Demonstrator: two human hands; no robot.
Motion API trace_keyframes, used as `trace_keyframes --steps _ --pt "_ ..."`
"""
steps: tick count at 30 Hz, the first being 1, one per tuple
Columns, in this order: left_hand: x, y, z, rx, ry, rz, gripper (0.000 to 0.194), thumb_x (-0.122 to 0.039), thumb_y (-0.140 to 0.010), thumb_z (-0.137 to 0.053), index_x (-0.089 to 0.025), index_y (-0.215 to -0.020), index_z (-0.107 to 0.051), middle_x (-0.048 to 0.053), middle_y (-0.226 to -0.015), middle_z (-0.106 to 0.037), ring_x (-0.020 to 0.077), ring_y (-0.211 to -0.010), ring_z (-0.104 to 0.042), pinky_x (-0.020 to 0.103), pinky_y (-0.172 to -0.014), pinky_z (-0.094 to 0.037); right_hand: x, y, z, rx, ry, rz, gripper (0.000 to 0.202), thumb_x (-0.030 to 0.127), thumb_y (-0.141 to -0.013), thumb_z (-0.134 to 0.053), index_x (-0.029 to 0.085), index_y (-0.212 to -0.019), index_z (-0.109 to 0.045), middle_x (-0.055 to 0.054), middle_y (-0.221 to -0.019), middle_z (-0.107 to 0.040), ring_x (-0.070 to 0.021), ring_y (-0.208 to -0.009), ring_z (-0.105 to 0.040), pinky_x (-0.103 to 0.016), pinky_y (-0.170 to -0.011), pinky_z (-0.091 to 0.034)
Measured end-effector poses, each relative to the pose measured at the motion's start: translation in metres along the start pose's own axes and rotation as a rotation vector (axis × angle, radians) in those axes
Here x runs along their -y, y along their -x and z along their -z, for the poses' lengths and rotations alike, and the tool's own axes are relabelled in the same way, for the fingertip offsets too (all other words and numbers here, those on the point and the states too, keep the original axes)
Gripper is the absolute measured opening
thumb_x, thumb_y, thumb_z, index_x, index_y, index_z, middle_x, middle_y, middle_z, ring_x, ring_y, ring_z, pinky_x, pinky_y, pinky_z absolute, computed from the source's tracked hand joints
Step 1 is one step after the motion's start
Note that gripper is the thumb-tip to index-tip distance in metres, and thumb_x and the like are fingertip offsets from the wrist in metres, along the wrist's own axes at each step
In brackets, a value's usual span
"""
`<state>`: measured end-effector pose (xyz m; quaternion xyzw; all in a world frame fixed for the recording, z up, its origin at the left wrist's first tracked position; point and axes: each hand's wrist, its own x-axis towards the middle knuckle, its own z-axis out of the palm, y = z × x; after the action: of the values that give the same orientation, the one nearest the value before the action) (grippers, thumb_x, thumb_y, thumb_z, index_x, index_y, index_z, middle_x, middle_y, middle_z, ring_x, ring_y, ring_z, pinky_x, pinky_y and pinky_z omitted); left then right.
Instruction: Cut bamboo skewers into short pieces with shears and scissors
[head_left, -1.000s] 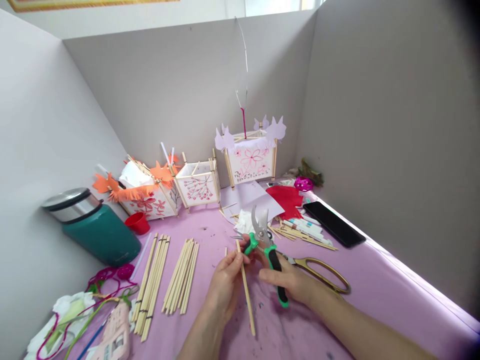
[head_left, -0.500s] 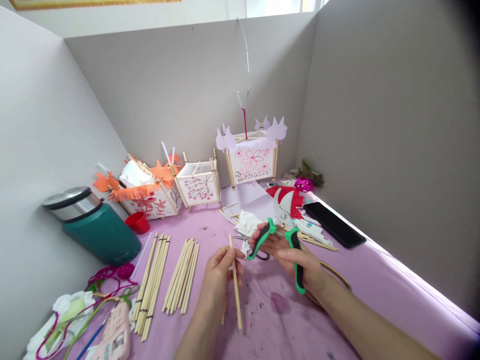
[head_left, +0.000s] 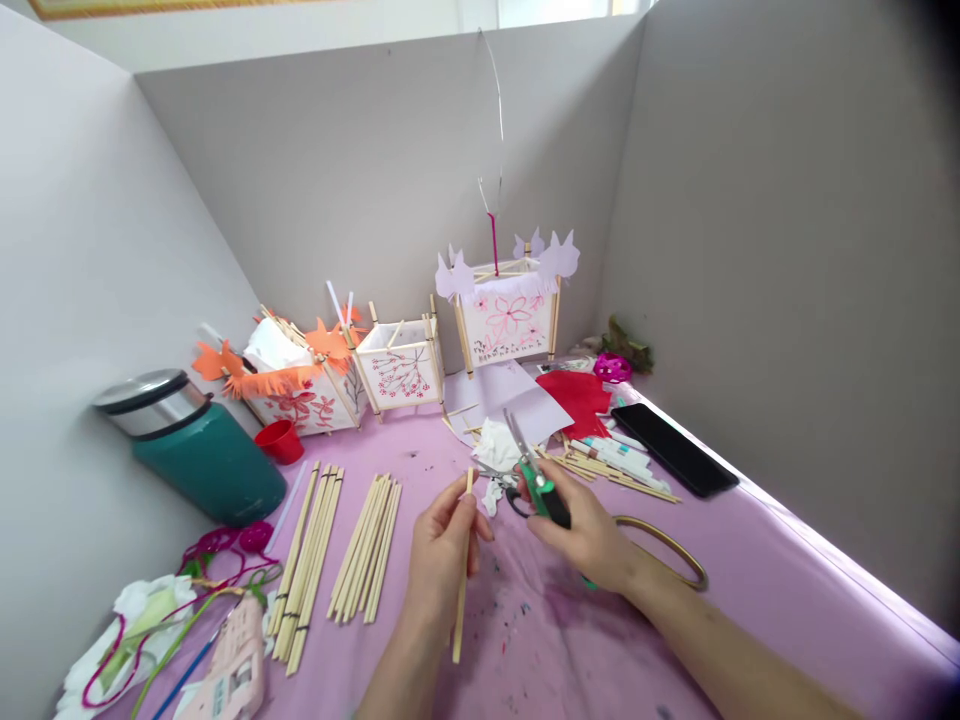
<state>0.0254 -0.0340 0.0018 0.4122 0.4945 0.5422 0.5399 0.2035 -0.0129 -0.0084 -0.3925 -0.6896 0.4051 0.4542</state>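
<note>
My left hand [head_left: 448, 535] pinches a thin wooden stick [head_left: 460, 610], which stands nearly upright between thumb and fingers. Wrapped around green-and-black pruning shears [head_left: 551, 500] is my right hand [head_left: 589, 535]; their blades point up and away, seen edge-on, and the lower handle is mostly hidden by the hand. The shears are apart from the stick. Just behind the hands lie a pair of scissors [head_left: 516, 500] and a crumpled white tissue [head_left: 496, 445]. To the left are a short bundle of sticks [head_left: 367, 555] and longer sticks with dark bands [head_left: 304, 575].
Paper lanterns on stick frames [head_left: 409, 375] stand along the back partition. A teal bottle [head_left: 202, 460], red cup [head_left: 279, 441] and pink glue gun [head_left: 229, 665] are at left. At right lie a black phone [head_left: 675, 450], markers [head_left: 619, 460] and a gold-coloured hoop [head_left: 675, 548].
My right hand has turned the shears from a wide, spread view to edge-on, its fingers now closed round the handles. The stick in my left hand has tilted, its lower end shifting left.
</note>
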Motion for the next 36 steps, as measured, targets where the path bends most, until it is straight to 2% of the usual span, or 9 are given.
trace_keyframes --steps 3,6,10,17,23,26,29,33,36 --pt "0.001 -0.001 0.001 -0.035 -0.033 -0.009 0.056 -0.045 -0.078 -0.065 -0.011 -0.123 -0.063 -0.004 -0.057 -0.059 0.0050 -0.031 -0.035 0.019 -0.034 -0.025 -0.002 0.000 -0.002 -0.119 0.421 0.167 0.051 0.016 -0.072 -0.058 0.018 -0.122 -0.050 -0.012 -0.120 -0.057 -0.0287 -0.113 -0.051 -0.045 -0.099 -0.040" --pt "0.002 -0.001 0.002 -0.056 -0.063 -0.014 0.057 -0.045 -0.079 -0.063 -0.010 -0.124 -0.063 -0.004 -0.055 -0.057 0.0055 -0.031 -0.035 0.020 -0.034 -0.026 -0.002 0.002 -0.005 -0.045 0.584 0.197 0.054 0.015 -0.070 -0.059 0.016 -0.123 -0.049 -0.013 -0.119 -0.057 -0.0285 -0.112 -0.051 -0.043 -0.098 -0.041" --pt "0.003 -0.001 0.002 -0.066 -0.071 -0.014 0.054 -0.046 -0.080 -0.063 -0.011 -0.121 -0.066 -0.005 -0.054 -0.056 0.0057 -0.032 -0.035 0.020 -0.034 -0.027 -0.001 0.005 -0.010 0.030 0.710 0.133 0.052 0.020 -0.073 -0.061 0.017 -0.124 -0.051 -0.013 -0.115 -0.057 -0.0293 -0.107 -0.052 -0.043 -0.093 -0.043" --pt "0.005 -0.003 0.003 -0.048 -0.112 -0.010 0.045 -0.045 -0.081 -0.061 -0.015 -0.114 -0.069 -0.007 -0.051 -0.051 0.0061 -0.031 -0.034 0.020 -0.033 -0.025 -0.003 0.007 -0.014 0.020 0.797 0.087 0.051 0.024 -0.075 -0.062 0.017 -0.124 -0.051 -0.014 -0.115 -0.056 -0.0304 -0.106 -0.049 -0.043 -0.091 -0.042" --pt "0.007 -0.004 0.002 -0.064 -0.126 -0.017 0.030 -0.044 -0.081 -0.060 -0.015 -0.085 -0.067 -0.008 -0.049 -0.047 0.0051 -0.032 -0.032 0.019 -0.033 -0.023 -0.003 0.009 -0.020 -0.004 0.866 0.062 0.053 0.022 -0.073 -0.062 0.015 -0.124 -0.050 -0.015 -0.116 -0.055 -0.0310 -0.107 -0.048 -0.043 -0.092 -0.040" --pt "0.007 -0.005 0.002 -0.069 -0.126 -0.008 0.029 -0.045 -0.080 -0.061 -0.016 -0.078 -0.064 -0.008 -0.047 -0.046 0.0049 -0.032 -0.031 0.019 -0.033 -0.023 -0.005 0.010 -0.022 -0.004 0.886 0.054 0.054 0.021 -0.072 -0.061 0.014 -0.124 -0.050 -0.015 -0.116 -0.055 -0.0306 -0.106 -0.048 -0.043 -0.091 -0.040" --pt "0.008 -0.006 0.003 -0.080 -0.117 0.017 0.032 -0.046 -0.078 -0.063 -0.015 -0.084 -0.068 -0.008 -0.046 -0.046 0.0053 -0.031 -0.031 0.019 -0.032 -0.023 -0.006 0.011 -0.023 0.009 0.902 0.045 0.054 0.021 -0.072 -0.061 0.015 -0.124 -0.050 -0.014 -0.114 -0.055 -0.0300 -0.105 -0.048 -0.042 -0.090 -0.040" --pt "0.011 -0.007 0.004 -0.081 -0.102 0.035 0.043 -0.048 -0.076 -0.064 -0.015 -0.103 -0.070 -0.010 -0.045 -0.045 0.0057 -0.030 -0.030 0.020 -0.032 -0.022 -0.004 0.010 -0.023 0.026 0.927 0.021 0.050 0.021 -0.073 -0.061 0.015 -0.121 -0.052 -0.013 -0.111 -0.056 -0.0298 -0.103 -0.049 -0.040 -0.088 -0.040" --pt "0.011 -0.008 0.005 -0.089 -0.111 0.048 0.046 -0.048 -0.076 -0.065 -0.015 -0.107 -0.071 -0.010 -0.045 -0.045 0.0058 -0.029 -0.031 0.020 -0.032 -0.022 -0.003 0.009 -0.022 0.040 0.933 0.009 0.044 0.021 -0.073 -0.061 0.016 -0.116 -0.054 -0.012 -0.108 -0.056 -0.0291 -0.100 -0.050 -0.039 -0.084 -0.040"
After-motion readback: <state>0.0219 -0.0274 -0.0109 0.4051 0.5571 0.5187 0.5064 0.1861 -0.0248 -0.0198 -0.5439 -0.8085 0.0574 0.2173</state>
